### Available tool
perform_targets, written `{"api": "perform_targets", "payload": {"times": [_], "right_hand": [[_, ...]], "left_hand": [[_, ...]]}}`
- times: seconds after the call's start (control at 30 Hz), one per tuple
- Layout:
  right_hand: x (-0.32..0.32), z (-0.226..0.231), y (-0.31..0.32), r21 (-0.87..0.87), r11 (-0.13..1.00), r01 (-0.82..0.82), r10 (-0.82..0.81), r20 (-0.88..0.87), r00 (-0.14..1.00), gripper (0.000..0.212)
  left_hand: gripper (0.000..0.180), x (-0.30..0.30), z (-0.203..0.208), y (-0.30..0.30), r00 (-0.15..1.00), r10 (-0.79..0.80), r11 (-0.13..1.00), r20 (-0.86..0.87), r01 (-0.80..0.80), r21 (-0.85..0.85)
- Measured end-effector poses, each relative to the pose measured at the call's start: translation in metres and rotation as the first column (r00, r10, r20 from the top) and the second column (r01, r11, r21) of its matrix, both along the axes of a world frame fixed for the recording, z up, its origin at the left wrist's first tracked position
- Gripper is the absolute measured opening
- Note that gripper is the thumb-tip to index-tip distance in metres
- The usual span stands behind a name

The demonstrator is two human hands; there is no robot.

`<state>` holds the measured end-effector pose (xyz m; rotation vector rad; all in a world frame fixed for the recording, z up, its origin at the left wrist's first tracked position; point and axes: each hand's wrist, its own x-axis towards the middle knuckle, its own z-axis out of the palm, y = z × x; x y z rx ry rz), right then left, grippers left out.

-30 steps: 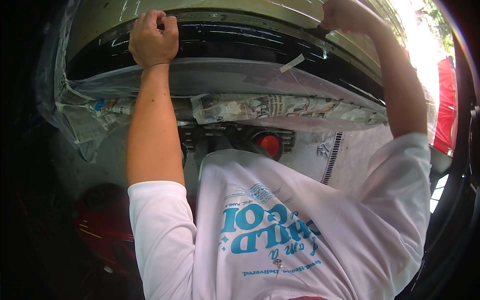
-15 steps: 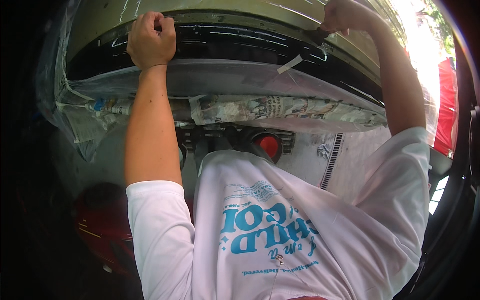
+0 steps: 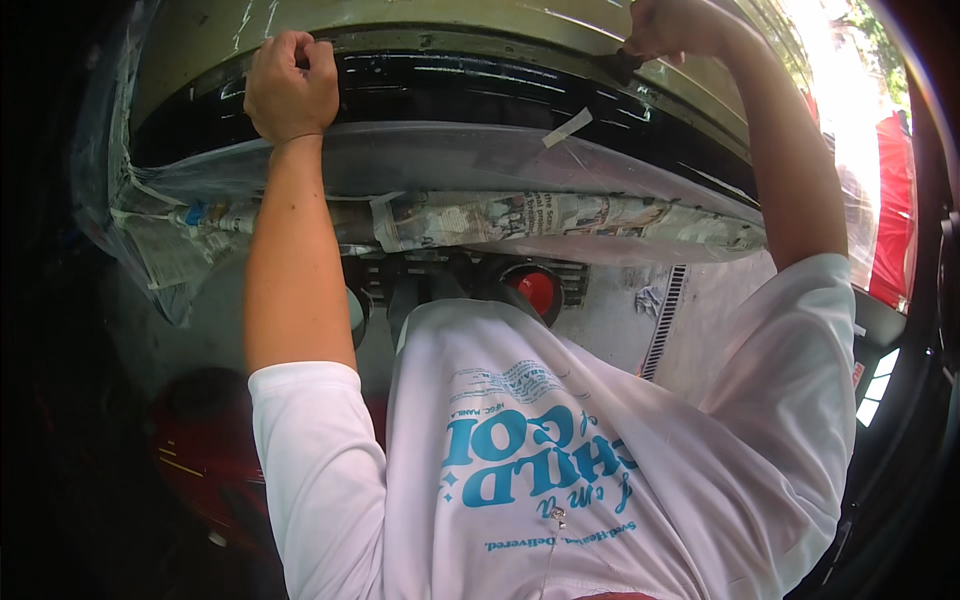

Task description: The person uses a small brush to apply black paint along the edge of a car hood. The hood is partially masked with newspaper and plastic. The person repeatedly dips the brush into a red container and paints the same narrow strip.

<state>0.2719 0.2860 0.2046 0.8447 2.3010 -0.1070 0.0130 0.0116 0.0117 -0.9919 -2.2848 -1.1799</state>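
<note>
One curled left hand (image 3: 292,88) stands at the left part of a glossy black band (image 3: 440,95), its fingers folded in; whether they pinch anything cannot be told. The right hand (image 3: 678,30) grips a small dark tool (image 3: 622,66), fingers closed around its upper end. That tool seems to touch the narrow seam between the black band and the olive panel (image 3: 480,14), right of centre. Below the band lie a clear plastic sheet (image 3: 420,155), a pale tape strip (image 3: 567,128) and newspaper wrapping (image 3: 480,220).
</note>
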Motion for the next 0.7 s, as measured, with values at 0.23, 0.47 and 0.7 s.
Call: {"api": "perform_targets", "payload": {"times": [0.23,0.47,0.7], "right_hand": [[0.025,-0.002,-0.070,0.244,0.970,-0.010,0.106,-0.383,0.917,0.026],[-0.040,0.027,-0.035,0.065,0.985,-0.162,0.153,0.131,0.980,0.045],[0.018,-0.005,-0.032,0.064,0.998,-0.010,0.030,-0.312,0.949,0.022]], "left_hand": [[0.010,-0.002,-0.005,0.001,1.000,-0.003,0.999,-0.019,0.004,0.033],[0.010,0.003,-0.001,0.005,0.999,-0.029,0.998,0.023,0.028,0.064],[0.009,0.000,-0.002,-0.002,1.000,-0.016,1.000,0.018,0.015,0.024]]}}
